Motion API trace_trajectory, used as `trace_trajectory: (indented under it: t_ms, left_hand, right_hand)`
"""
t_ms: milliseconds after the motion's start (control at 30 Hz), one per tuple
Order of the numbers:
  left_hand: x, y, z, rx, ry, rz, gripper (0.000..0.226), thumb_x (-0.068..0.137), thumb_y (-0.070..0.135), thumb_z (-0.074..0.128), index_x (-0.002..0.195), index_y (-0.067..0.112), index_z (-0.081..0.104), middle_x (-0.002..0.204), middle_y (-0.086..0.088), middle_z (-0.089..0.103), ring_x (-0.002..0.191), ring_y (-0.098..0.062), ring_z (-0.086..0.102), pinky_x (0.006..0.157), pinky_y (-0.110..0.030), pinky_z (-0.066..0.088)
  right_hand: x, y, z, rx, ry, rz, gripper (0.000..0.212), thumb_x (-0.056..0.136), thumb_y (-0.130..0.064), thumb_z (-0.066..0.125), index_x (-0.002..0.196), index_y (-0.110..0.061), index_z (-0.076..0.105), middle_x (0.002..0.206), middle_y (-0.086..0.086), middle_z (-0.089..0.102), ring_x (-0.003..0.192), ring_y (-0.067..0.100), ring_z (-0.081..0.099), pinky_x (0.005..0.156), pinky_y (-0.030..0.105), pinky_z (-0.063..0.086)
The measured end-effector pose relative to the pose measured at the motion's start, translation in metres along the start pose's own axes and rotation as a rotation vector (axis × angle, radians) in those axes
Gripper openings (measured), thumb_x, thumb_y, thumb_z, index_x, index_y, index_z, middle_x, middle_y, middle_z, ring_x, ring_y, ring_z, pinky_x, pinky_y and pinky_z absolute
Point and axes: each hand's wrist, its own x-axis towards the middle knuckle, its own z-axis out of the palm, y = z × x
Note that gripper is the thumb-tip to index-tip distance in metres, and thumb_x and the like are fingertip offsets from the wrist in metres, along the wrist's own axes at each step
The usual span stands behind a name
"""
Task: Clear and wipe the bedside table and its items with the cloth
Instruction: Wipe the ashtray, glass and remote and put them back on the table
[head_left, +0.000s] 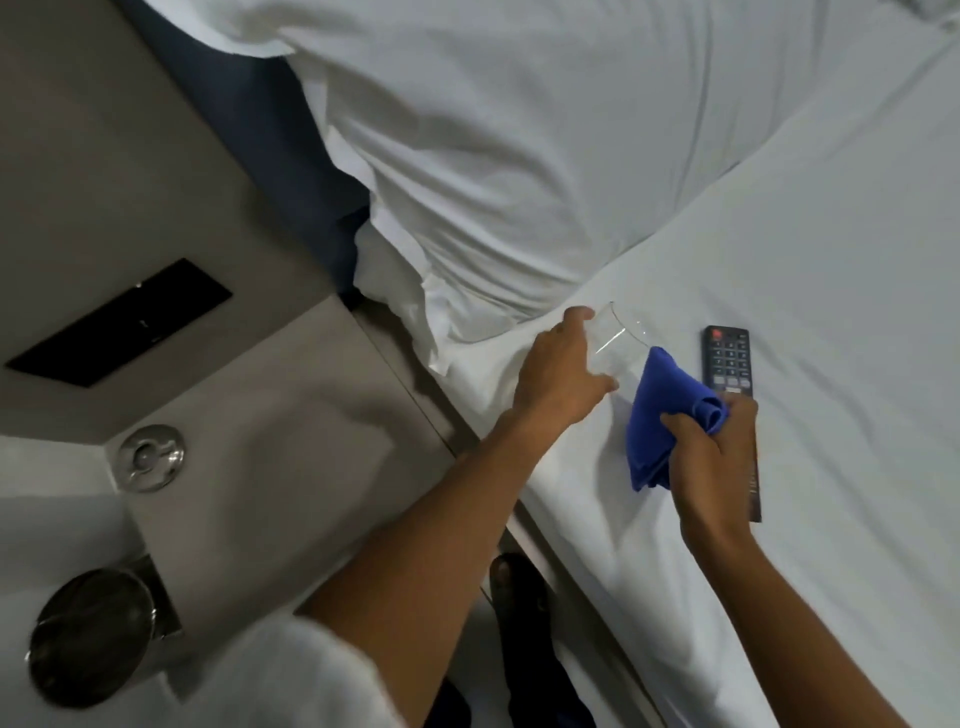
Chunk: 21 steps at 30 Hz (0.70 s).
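- Nearest us, the right hand (714, 452) is closed around a bunched blue cloth (670, 415), above the bed sheet (831, 260).
- The left hand (563, 371) grips a clear glass (615, 340), fingers wrapped round its body; the glass is tilted, its rim pointing up and right, toward the pillow (519, 156).
- A remote (727, 358) lies on the sheet, its long axis running away from us, partly hidden by the right hand.
- We judge the step as wiping the glass; next, the cloth must meet it.
- The bedside table (270, 415) holds an ashtray (150, 457).
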Motion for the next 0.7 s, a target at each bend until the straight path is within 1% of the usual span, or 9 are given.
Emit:
trace_trajectory:
  t_ms: [133, 200, 300, 367, 467, 533, 567, 633, 700]
  left_hand:
    - [-0.052, -0.041, -0.04, -0.79, -0.074, -0.352, 0.075, 0.068, 0.028, 0.086, 0.133, 0.023, 0.05, 0.131, -0.005, 0.063, 0.111, -0.014, 0.063, 0.088, -0.028, 0.052]
    - [-0.078, -0.069, -0.058, -1.013, -0.064, -0.42, 0.063, 0.071, 0.028, 0.082, 0.128, 0.02, 0.057, 0.126, -0.003, 0.067, 0.106, -0.013, 0.067, 0.085, -0.03, 0.056]
    - [-0.114, -0.103, -0.079, -1.258, 0.004, -0.443, 0.032, 0.083, 0.017, 0.072, 0.114, 0.019, 0.065, 0.099, 0.006, 0.075, 0.093, -0.007, 0.071, 0.078, -0.029, 0.059]
    - [-0.13, -0.116, -0.093, -1.369, 0.117, -0.447, 0.02, 0.082, 0.014, 0.068, 0.101, 0.019, 0.066, 0.09, 0.003, 0.071, 0.085, -0.009, 0.07, 0.076, -0.028, 0.058]
    - [-0.151, -0.138, -0.12, -1.533, 0.284, -0.44, 0.017, 0.085, 0.024, 0.06, 0.1, 0.015, 0.062, 0.111, -0.014, 0.067, 0.105, -0.025, 0.067, 0.087, -0.039, 0.056]
    - [-0.166, -0.149, -0.138, -1.49, 0.31, -0.467, 0.041, 0.094, 0.045, 0.048, 0.102, 0.013, 0.073, 0.116, -0.012, 0.072, 0.109, -0.026, 0.069, 0.085, -0.039, 0.059]
    - [-0.175, -0.157, -0.144, -1.425, 0.322, -0.474, 0.053, 0.094, 0.055, 0.045, 0.105, 0.013, 0.075, 0.115, -0.011, 0.073, 0.109, -0.025, 0.07, 0.084, -0.036, 0.058]
    - [-0.192, -0.17, -0.152, -1.326, 0.327, -0.47, 0.063, 0.091, 0.063, 0.046, 0.118, 0.012, 0.07, 0.122, -0.01, 0.071, 0.114, -0.025, 0.067, 0.088, -0.036, 0.055]
    - [-0.211, -0.181, -0.156, -1.314, 0.294, -0.494, 0.058, 0.089, 0.062, 0.051, 0.123, 0.018, 0.065, 0.12, -0.001, 0.072, 0.105, -0.018, 0.071, 0.08, -0.034, 0.057]
  right_hand:
    - [-0.024, -0.007, 0.04, 0.056, -0.215, -0.022, 0.032, 0.082, -0.028, 0.055, 0.105, -0.05, 0.053, 0.096, -0.02, 0.066, 0.086, 0.002, 0.064, 0.072, 0.03, 0.051]
    - [-0.037, -0.012, 0.064, 0.061, -0.334, -0.055, 0.038, 0.086, -0.029, 0.053, 0.118, -0.049, 0.055, 0.11, -0.02, 0.066, 0.099, -0.001, 0.063, 0.082, 0.025, 0.05]
    - [-0.06, -0.023, 0.099, 0.026, -0.483, -0.101, 0.043, 0.091, -0.021, 0.052, 0.126, -0.045, 0.055, 0.113, -0.019, 0.067, 0.103, -0.004, 0.062, 0.082, 0.02, 0.047]
    - [-0.078, -0.028, 0.117, -0.028, -0.574, -0.149, 0.047, 0.09, -0.013, 0.054, 0.128, -0.042, 0.056, 0.115, -0.018, 0.067, 0.104, -0.004, 0.061, 0.086, 0.02, 0.047]
    - [-0.117, -0.032, 0.138, -0.107, -0.755, -0.244, 0.057, 0.089, -0.003, 0.056, 0.133, -0.039, 0.053, 0.123, -0.027, 0.063, 0.101, -0.016, 0.057, 0.085, 0.008, 0.047]
    - [-0.143, -0.03, 0.146, -0.13, -0.863, -0.29, 0.061, 0.088, 0.001, 0.057, 0.132, -0.041, 0.053, 0.136, -0.022, 0.055, 0.109, -0.018, 0.053, 0.093, 0.01, 0.045]
    - [-0.156, -0.028, 0.149, -0.135, -0.902, -0.301, 0.061, 0.088, 0.001, 0.057, 0.132, -0.042, 0.054, 0.137, -0.02, 0.055, 0.107, -0.014, 0.056, 0.092, 0.011, 0.047]
    - [-0.174, -0.025, 0.157, -0.146, -0.935, -0.302, 0.057, 0.088, -0.004, 0.054, 0.132, -0.04, 0.054, 0.125, -0.022, 0.062, 0.095, -0.005, 0.063, 0.079, 0.009, 0.049]
    - [-0.186, -0.026, 0.17, -0.157, -0.909, -0.281, 0.053, 0.091, -0.006, 0.052, 0.133, -0.038, 0.054, 0.101, -0.03, 0.067, 0.084, -0.009, 0.063, 0.071, 0.004, 0.047]
